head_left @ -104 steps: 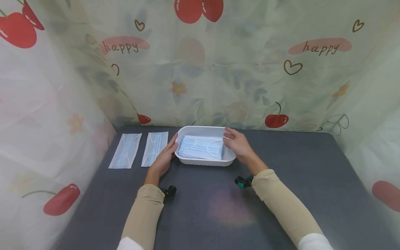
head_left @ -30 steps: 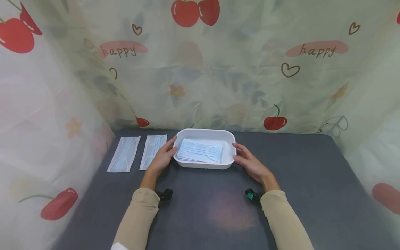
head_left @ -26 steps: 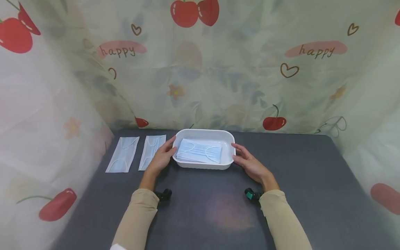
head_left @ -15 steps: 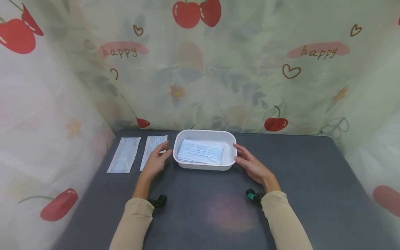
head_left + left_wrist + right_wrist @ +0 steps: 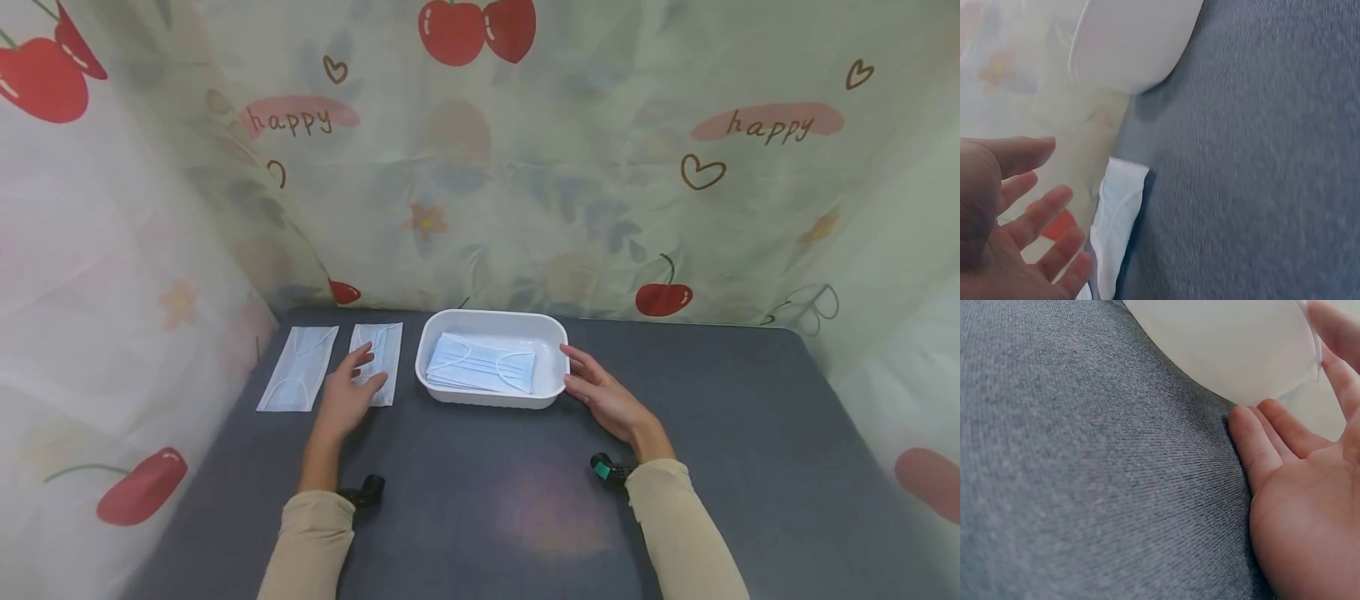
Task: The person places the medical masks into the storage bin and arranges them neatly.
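A white plastic tray stands on the table, holding a small pile of pale blue face masks. My right hand rests at its right end, with fingertips against the wall and rim. In the right wrist view, the fingers lie fairly straight beside the tray. My left hand holds nothing, its fingers spread and loosely bent; it partly covers a face mask in the head view. The left wrist view shows that mask flat on the cloth, apart from the fingers.
Another face mask lies farther left on the dark grey table. A patterned curtain closes off the back and both sides. Each wrist wears a black camera mount.
My left hand has let go of the tray's left end and moved left to the nearer mask. My right hand came out from inside the tray earlier and has since stayed at its right end.
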Motion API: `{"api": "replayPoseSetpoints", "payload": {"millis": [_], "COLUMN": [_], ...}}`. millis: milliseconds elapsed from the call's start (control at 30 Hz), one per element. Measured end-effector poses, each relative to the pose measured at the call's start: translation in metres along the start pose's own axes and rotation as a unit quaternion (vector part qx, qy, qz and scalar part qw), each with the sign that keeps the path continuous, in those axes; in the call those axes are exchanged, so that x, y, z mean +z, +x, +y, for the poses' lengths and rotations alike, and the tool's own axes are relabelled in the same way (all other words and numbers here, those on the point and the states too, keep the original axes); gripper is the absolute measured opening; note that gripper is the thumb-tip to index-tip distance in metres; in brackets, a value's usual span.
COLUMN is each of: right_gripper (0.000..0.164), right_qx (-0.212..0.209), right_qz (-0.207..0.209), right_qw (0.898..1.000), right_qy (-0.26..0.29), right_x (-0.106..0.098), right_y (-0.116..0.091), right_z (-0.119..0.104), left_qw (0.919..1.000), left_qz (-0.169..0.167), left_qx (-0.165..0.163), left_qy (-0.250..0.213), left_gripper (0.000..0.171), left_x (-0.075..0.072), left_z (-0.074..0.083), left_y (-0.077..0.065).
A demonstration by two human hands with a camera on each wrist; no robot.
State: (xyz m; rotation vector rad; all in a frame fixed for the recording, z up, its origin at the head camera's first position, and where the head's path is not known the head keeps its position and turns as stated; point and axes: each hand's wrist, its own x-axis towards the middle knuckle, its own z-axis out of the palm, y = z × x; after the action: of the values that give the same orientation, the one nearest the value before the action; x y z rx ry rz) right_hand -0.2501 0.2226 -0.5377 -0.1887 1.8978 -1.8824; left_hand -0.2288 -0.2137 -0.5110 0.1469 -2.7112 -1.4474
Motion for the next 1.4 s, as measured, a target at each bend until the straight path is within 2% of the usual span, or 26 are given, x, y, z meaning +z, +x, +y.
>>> {"api": "replayPoseSetpoints", "payload": {"millis": [233, 367, 500, 667, 867, 1167, 1400], "right_gripper": [0.063, 0.063, 0.063, 0.063, 0.064, 0.066, 0.066], "right_qx": [0.000, -0.002, -0.004, -0.008, -0.014, -0.017, -0.018], "right_qz": [-0.002, -0.001, 0.001, 0.000, -0.001, 0.003, -0.002], "right_qw": [1.000, 1.000, 1.000, 1.000, 1.000, 1.000, 1.000], "right_qy": [0.001, -0.001, -0.002, -0.004, -0.002, 0.008, 0.003], "right_x": [0.000, 0.000, -0.001, -0.002, -0.001, -0.002, -0.001], "right_y": [0.000, 0.000, 0.000, 0.000, -0.001, -0.002, 0.000], "right_z": [-0.001, 0.000, 0.000, 0.001, 0.001, 0.001, 0.003], "left_qw": [0.9986, 0.9956, 0.9911, 0.9879, 0.9865, 0.9903, 0.9896], "left_qz": [0.037, 0.054, 0.059, 0.058, 0.066, 0.065, 0.058], "left_qx": [-0.016, -0.032, -0.048, -0.055, -0.082, -0.076, -0.104], "left_qy": [0.034, 0.069, 0.109, 0.133, 0.125, 0.096, 0.082], "left_gripper": [0.067, 0.072, 0.080, 0.085, 0.087, 0.086, 0.093], "left_x": [-0.008, -0.009, -0.009, -0.010, -0.009, -0.006, -0.009], "left_z": [-0.011, -0.017, -0.019, -0.019, -0.019, -0.018, -0.019], "left_y": [-0.004, -0.006, -0.006, -0.005, -0.005, -0.002, -0.006]}}
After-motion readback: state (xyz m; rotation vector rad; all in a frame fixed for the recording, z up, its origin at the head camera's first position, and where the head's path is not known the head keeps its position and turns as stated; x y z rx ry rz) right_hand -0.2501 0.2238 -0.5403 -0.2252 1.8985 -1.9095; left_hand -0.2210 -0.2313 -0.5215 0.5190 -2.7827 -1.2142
